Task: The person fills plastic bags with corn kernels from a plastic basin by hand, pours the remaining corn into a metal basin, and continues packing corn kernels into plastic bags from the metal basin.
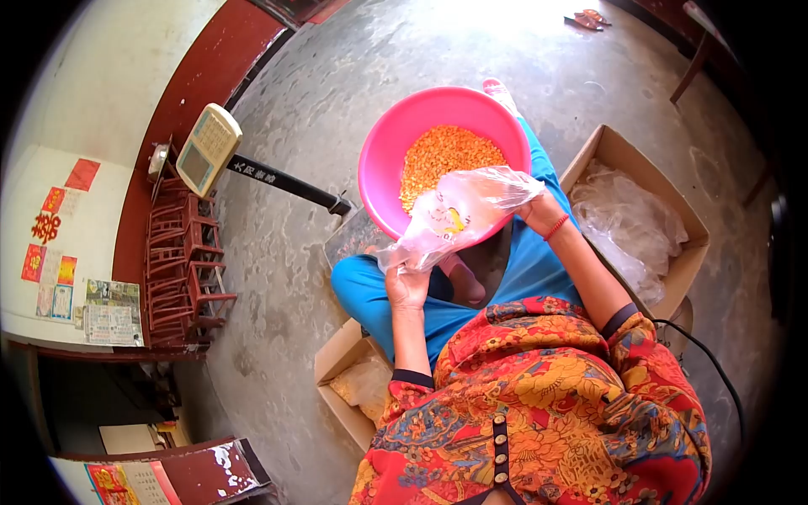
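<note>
A clear plastic bag (pixel 454 210) with a yellow and red print is stretched between my two hands. My left hand (pixel 407 284) grips its lower-left end, above my bent knee. The opposite end is pinched in my right hand (pixel 541 210), which has a red cord around the wrist. Behind and partly under the bag stands a pink basin (pixel 383 160). Orange-yellow kernels (pixel 446 156), looking like corn, lie heaped in it. The bag looks flat, with no kernels visible inside.
A scale display (pixel 209 151) on a black post (pixel 286 183) rises to the left. A cardboard box (pixel 682 202) of clear plastic bags stands at right. Another cardboard box (pixel 332 370) with yellowish bagged contents sits at lower left. Wooden chairs (pixel 189 261) are stacked by the wall. A black cable (pixel 715 362) runs at right.
</note>
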### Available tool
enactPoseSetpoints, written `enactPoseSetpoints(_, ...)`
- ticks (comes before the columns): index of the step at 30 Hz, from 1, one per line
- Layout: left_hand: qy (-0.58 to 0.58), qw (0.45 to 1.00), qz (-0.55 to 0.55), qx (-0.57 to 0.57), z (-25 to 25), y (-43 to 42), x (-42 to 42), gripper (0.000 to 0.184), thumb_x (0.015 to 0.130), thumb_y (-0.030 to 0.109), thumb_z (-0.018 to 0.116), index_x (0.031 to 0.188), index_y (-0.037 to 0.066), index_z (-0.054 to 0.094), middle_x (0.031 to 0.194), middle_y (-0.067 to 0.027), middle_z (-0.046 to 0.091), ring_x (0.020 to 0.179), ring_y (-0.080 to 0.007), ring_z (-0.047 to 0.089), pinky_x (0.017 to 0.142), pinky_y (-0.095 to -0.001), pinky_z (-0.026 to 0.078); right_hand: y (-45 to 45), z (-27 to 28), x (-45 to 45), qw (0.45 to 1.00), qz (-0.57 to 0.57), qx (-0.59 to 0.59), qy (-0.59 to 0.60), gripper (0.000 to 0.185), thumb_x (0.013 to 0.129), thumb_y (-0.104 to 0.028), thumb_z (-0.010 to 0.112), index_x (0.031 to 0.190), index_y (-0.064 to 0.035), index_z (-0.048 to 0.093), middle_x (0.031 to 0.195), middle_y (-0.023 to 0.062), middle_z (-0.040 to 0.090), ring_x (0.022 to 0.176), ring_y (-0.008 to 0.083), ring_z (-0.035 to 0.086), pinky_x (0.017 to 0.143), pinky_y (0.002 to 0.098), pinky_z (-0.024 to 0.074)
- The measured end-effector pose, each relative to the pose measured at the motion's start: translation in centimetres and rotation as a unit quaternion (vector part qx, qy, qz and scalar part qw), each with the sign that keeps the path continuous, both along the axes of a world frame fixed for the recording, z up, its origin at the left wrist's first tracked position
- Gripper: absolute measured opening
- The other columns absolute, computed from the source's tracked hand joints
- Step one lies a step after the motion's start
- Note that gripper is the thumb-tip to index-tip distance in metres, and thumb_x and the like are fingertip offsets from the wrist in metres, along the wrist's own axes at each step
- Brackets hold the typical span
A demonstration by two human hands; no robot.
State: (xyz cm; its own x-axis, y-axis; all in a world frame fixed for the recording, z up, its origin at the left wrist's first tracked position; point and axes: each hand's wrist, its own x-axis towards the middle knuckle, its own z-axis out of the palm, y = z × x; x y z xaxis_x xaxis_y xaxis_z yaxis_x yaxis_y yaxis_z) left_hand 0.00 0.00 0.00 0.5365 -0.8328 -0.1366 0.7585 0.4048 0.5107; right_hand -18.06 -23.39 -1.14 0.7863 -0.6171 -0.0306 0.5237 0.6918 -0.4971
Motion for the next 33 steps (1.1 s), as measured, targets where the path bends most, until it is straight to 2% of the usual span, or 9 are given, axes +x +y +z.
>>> enactPoseSetpoints(3, 0.000, 0.999, 0.017, 0.047, 0.3, 1.1, -1.3, 0.038, 0.070, 0.021, 0.067, 0.104, 0.009, 0.056, 0.081, -0.0027, 0.057, 0.089, -0.0224, 0.055, 0.089, -0.0429, 0.042, 0.6, -0.4, -1.0, 0.999, -0.004, -0.006, 0.036, 0.029, 0.091, -0.020, 0.048, 0.115, -0.0042, 0.052, 0.115, 0.0093, 0.058, 0.103, 0.0187, 0.059, 0.083, 0.0317, 0.0505)
enactPoseSetpoints(12, -0.080, 0.990, -0.007, 0.113, -3.8, 1.8, -0.4, 0.059, 0.070, 0.019, 0.071, 0.122, 0.006, 0.046, 0.121, -0.0094, 0.052, 0.112, -0.0261, 0.048, 0.099, -0.0423, 0.036, -0.2, 1.5, -3.5, 0.950, 0.042, -0.211, 0.227, 0.035, 0.079, -0.005, 0.061, 0.113, -0.0047, 0.056, 0.094, 0.0005, 0.063, 0.084, 0.0097, 0.060, 0.074, 0.0240, 0.0494)
enactPoseSetpoints(15, -0.098, 0.986, -0.015, 0.133, -3.9, 1.5, -0.5, 0.058, 0.072, 0.017, 0.071, 0.123, 0.007, 0.046, 0.121, -0.0090, 0.052, 0.114, -0.0256, 0.047, 0.099, -0.0419, 0.036, -0.7, 3.9, -5.3, 0.897, 0.078, -0.305, 0.311, 0.051, 0.073, -0.009, 0.067, 0.121, -0.0042, 0.050, 0.101, 0.0041, 0.061, 0.094, 0.0143, 0.057, 0.081, 0.0272, 0.0471)
enactPoseSetpoints(17, -0.106, 0.983, -0.018, 0.151, -3.5, 1.4, -0.7, 0.055, 0.074, 0.014, 0.070, 0.123, 0.006, 0.046, 0.121, -0.0088, 0.052, 0.113, -0.0254, 0.048, 0.098, -0.0416, 0.037, -0.7, 6.0, -6.8, 0.781, 0.075, -0.526, 0.330, 0.068, 0.067, -0.013, 0.072, 0.127, -0.0049, 0.042, 0.111, 0.0107, 0.056, 0.108, 0.0215, 0.051, 0.092, 0.0320, 0.0415)
enactPoseSetpoints(19, -0.102, 0.982, -0.015, 0.156, -2.7, 1.5, -1.2, 0.049, 0.076, 0.011, 0.068, 0.120, 0.007, 0.048, 0.117, -0.0072, 0.054, 0.108, -0.0233, 0.051, 0.094, -0.0394, 0.041, -1.4, 6.1, -7.5, 0.684, 0.011, -0.631, 0.366, 0.072, 0.065, -0.013, 0.072, 0.129, -0.0070, 0.040, 0.116, 0.0153, 0.052, 0.115, 0.0282, 0.046, 0.097, 0.0360, 0.0376)
enactPoseSetpoints(21, -0.099, 0.983, -0.011, 0.156, -1.9, 1.1, -1.6, 0.043, 0.077, 0.007, 0.066, 0.117, 0.008, 0.050, 0.112, -0.0057, 0.057, 0.103, -0.0211, 0.055, 0.090, -0.0372, 0.045, -1.2, 8.0, -7.6, 0.666, -0.128, -0.622, 0.392, 0.058, 0.069, -0.011, 0.068, 0.123, -0.0069, 0.046, 0.114, 0.0133, 0.053, 0.109, 0.0289, 0.050, 0.094, 0.0361, 0.0397)
enactPoseSetpoints(26, -0.130, 0.976, 0.011, 0.174, -0.2, -0.1, -2.7, 0.039, 0.079, 0.010, 0.065, 0.115, 0.006, 0.050, 0.110, -0.0073, 0.058, 0.101, -0.0224, 0.057, 0.089, -0.0386, 0.045, 2.8, 15.7, -5.5, 0.690, -0.259, -0.631, 0.242, 0.043, 0.068, -0.001, 0.063, 0.110, -0.0025, 0.055, 0.105, 0.0134, 0.056, 0.101, 0.0280, 0.054, 0.088, 0.0347, 0.0429)
enactPoseSetpoints(28, -0.138, 0.973, 0.001, 0.183, 0.8, -0.6, -3.4, 0.038, 0.080, 0.009, 0.064, 0.115, 0.005, 0.050, 0.110, -0.0073, 0.058, 0.102, -0.0219, 0.056, 0.089, -0.0382, 0.046, 4.6, 16.8, -4.1, 0.691, -0.208, -0.671, 0.169, 0.044, 0.066, 0.000, 0.062, 0.110, -0.0028, 0.055, 0.107, 0.0144, 0.055, 0.105, 0.0303, 0.052, 0.093, 0.0376, 0.0403)
enactPoseSetpoints(33, -0.184, 0.962, -0.022, 0.199, 3.2, -1.1, -4.4, 0.033, 0.081, 0.009, 0.062, 0.112, 0.004, 0.052, 0.107, -0.0080, 0.058, 0.100, -0.0197, 0.057, 0.084, -0.0348, 0.048, 8.3, 12.2, -0.1, 0.567, -0.102, -0.784, 0.231, 0.061, 0.065, -0.005, 0.060, 0.124, -0.0129, 0.045, 0.119, 0.0102, 0.049, 0.114, 0.0302, 0.044, 0.094, 0.0423, 0.0366)
